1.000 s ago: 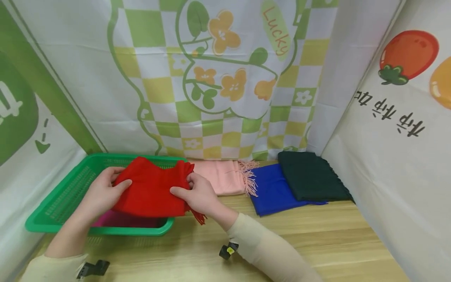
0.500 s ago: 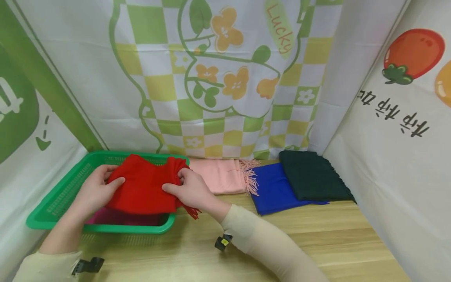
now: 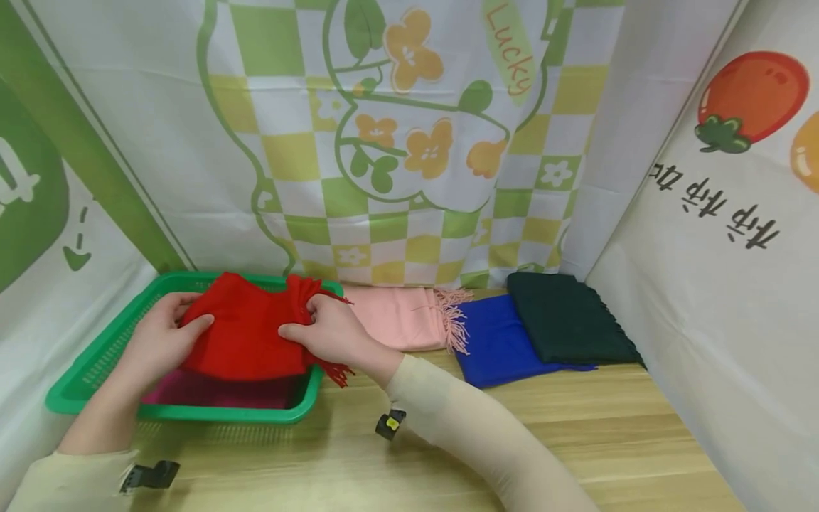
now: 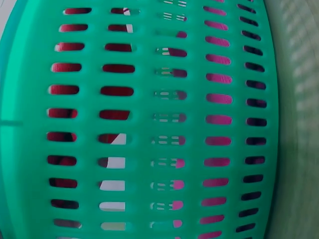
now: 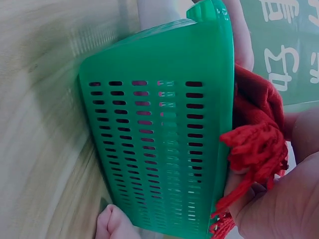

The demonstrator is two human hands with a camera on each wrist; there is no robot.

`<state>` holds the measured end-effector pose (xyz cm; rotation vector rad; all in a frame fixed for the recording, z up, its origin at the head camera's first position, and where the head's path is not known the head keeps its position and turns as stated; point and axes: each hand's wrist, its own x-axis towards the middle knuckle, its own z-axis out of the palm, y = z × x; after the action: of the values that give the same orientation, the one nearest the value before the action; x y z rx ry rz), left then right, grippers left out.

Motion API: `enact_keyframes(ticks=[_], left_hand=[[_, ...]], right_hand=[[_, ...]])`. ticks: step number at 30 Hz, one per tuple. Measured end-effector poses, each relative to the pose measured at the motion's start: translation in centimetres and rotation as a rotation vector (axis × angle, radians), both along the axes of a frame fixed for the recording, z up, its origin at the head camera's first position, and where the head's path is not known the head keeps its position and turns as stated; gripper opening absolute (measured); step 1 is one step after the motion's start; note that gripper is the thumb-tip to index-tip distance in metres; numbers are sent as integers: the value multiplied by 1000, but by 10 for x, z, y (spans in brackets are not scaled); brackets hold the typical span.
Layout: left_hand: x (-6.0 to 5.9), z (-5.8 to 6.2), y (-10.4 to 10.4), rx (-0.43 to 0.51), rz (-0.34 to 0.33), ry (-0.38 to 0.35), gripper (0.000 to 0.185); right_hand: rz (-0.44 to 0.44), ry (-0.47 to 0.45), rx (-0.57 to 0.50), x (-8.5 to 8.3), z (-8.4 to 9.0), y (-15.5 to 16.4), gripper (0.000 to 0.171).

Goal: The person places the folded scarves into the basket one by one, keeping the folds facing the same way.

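A folded red scarf (image 3: 246, 327) with fringe spans the space between my two hands, over the green plastic basket (image 3: 230, 414). My left hand (image 3: 160, 334) pinches its left edge, thumb on top. At its right, fringed end, my right hand (image 3: 335, 331) grips it near the basket's right rim. Red fringe (image 5: 254, 149) hangs over that rim in the right wrist view. Inside the basket lies a magenta cloth (image 3: 217, 392), partly covered by the scarf. The left wrist view is filled by the slotted basket wall (image 4: 139, 102), so the left hand is hidden there.
Right of the basket, a folded pink scarf (image 3: 397, 320) lies with its fringe toward a blue one (image 3: 493, 341). A dark green scarf (image 3: 569, 320) overlaps the blue one. Fabric walls enclose the wooden table (image 3: 448, 441) at the back and sides.
Both hands have moved left with the red scarf, bringing it further over the basket. More of the magenta cloth shows below it. The other scarves stay where they were.
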<state>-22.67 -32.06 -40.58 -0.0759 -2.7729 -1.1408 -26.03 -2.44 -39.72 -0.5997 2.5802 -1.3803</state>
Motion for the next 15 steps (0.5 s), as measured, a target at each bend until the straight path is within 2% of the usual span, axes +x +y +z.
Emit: enact_keyframes(ticks=[15], left_hand=[[-5, -4, -22, -31, 14, 41, 62]], right_hand=[[-21, 26, 127, -3, 1, -25, 39]])
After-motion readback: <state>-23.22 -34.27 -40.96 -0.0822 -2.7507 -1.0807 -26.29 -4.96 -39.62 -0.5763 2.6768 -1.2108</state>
